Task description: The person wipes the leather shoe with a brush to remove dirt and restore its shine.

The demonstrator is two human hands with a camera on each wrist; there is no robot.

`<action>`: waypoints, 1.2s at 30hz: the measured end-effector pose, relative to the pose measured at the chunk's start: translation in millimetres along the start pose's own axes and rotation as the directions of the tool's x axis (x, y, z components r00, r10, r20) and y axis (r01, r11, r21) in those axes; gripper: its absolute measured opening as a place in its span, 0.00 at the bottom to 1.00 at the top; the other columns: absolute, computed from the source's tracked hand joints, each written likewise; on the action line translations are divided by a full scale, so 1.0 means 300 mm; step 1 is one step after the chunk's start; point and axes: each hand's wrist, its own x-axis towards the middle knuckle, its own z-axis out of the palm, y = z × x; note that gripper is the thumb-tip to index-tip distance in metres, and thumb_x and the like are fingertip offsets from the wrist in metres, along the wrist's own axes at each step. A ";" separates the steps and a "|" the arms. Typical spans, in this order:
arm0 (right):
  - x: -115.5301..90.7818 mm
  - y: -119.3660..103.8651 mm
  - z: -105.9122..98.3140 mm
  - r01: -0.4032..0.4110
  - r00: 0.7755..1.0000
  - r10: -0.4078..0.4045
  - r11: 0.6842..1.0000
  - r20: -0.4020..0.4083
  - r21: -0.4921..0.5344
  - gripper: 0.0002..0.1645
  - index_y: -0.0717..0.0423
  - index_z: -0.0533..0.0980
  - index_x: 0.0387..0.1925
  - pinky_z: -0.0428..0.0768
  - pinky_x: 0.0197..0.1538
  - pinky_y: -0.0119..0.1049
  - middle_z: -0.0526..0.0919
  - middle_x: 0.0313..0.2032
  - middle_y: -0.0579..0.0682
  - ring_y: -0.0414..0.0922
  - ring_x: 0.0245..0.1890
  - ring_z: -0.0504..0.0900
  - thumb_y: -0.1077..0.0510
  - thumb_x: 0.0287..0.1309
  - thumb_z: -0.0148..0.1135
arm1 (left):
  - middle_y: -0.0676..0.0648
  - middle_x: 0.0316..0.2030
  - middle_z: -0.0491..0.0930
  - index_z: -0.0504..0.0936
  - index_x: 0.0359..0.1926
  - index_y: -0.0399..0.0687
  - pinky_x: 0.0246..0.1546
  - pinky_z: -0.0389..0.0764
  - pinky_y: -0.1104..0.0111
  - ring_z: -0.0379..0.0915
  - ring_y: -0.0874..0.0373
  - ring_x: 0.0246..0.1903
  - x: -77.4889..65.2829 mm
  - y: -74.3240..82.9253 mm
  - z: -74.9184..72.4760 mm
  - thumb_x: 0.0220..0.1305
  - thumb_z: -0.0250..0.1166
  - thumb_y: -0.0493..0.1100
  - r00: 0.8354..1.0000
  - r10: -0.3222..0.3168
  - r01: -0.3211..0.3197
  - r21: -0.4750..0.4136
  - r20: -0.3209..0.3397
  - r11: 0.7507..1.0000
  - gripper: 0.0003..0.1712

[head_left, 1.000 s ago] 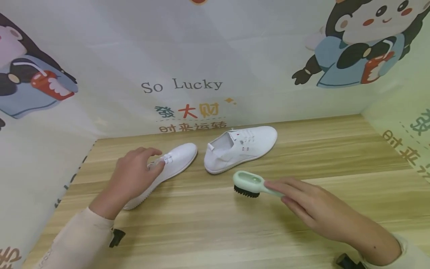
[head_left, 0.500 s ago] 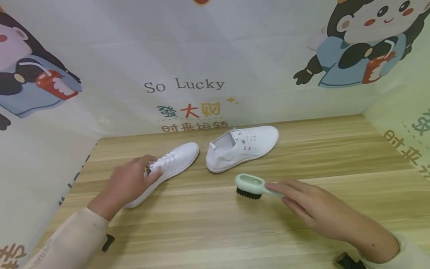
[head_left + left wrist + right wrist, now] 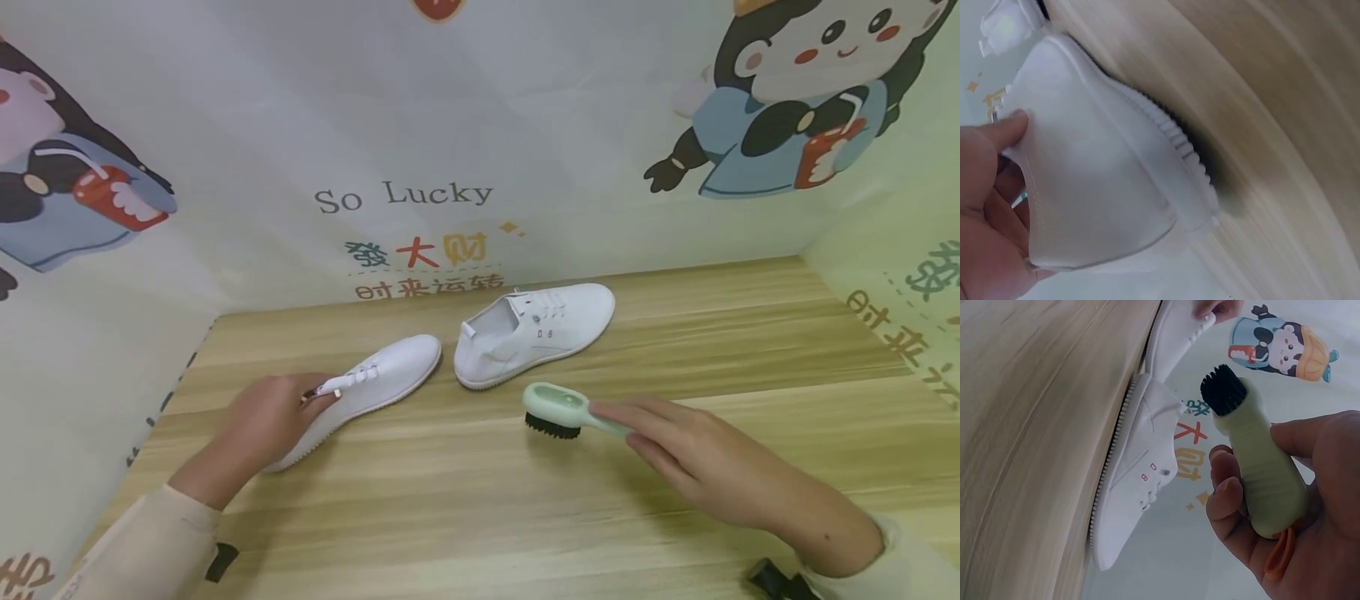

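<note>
At the left, a white lace-up shoe (image 3: 397, 367) points its toe away to the back right. My left hand (image 3: 264, 425) pinches its upper at the opening, thumb (image 3: 1015, 128) outside and fingers inside. My right hand (image 3: 697, 458) holds a pale green brush (image 3: 557, 407) by its handle, black bristles facing down above the table. An orange loop (image 3: 1280, 555) hangs from the handle's end in the right wrist view. The second white shoe (image 3: 536, 333), marked with small red letters, stands behind the brush, apart from both hands.
The wood-grain table (image 3: 465, 508) is bounded by a printed cloth backdrop (image 3: 562, 167) at the back and both sides. The second shoe's heel lies close to the first shoe's toe.
My left hand has come down and back toward the shoe's heel end and now grips its opening. The right hand and brush have stayed nearly still.
</note>
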 end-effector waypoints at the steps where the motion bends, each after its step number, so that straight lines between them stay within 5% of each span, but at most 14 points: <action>1: 0.001 0.001 -0.001 -0.008 1.000 0.008 1.000 0.004 0.005 0.32 0.37 0.68 0.70 0.83 0.52 0.44 0.80 0.60 0.45 0.43 0.56 0.81 0.63 0.69 0.58 | 0.52 0.26 0.82 0.87 0.50 0.47 0.23 0.63 0.67 0.64 0.60 0.22 -0.012 -0.005 0.000 0.67 0.66 0.45 1.000 0.023 -0.023 0.002 -0.008 1.000 0.14; 10: 0.011 0.014 -0.015 0.000 1.000 0.000 1.000 -0.023 0.001 0.33 0.37 0.67 0.70 0.83 0.50 0.44 0.80 0.59 0.46 0.42 0.53 0.82 0.64 0.68 0.58 | 0.60 0.30 0.86 0.89 0.48 0.58 0.22 0.64 0.74 0.55 0.72 0.18 -0.127 0.017 -0.026 0.61 0.71 0.43 0.988 0.156 -0.157 -0.068 -0.010 0.985 0.13; 17: 0.003 0.019 -0.023 -0.019 0.999 0.020 1.000 -0.039 0.009 0.34 0.37 0.67 0.71 0.83 0.49 0.45 0.79 0.61 0.46 0.42 0.53 0.81 0.65 0.68 0.57 | 0.65 0.27 0.84 0.87 0.51 0.62 0.21 0.65 0.76 0.50 0.74 0.17 -0.151 0.075 -0.021 0.61 0.71 0.43 0.970 0.239 -0.231 -0.143 0.043 0.962 0.17; 25: 0.001 0.024 -0.036 -0.056 0.993 0.055 0.998 -0.104 -0.006 0.36 0.38 0.66 0.71 0.82 0.45 0.44 0.80 0.57 0.47 0.41 0.49 0.81 0.66 0.67 0.58 | 0.65 0.30 0.83 0.88 0.46 0.60 0.26 0.70 0.75 0.64 0.74 0.22 -0.088 0.218 -0.006 0.67 0.66 0.47 0.949 0.284 -0.240 -0.277 0.134 0.931 0.09; 36: 0.005 0.012 -0.058 -0.078 0.974 0.066 0.996 -0.217 -0.051 0.37 0.42 0.68 0.71 0.83 0.47 0.49 0.81 0.57 0.50 0.47 0.51 0.83 0.69 0.63 0.61 | 0.63 0.20 0.70 0.86 0.38 0.60 0.23 0.67 0.74 0.62 0.71 0.20 0.048 0.431 0.041 0.69 0.64 0.48 0.903 0.378 -0.261 -0.436 0.206 0.861 0.05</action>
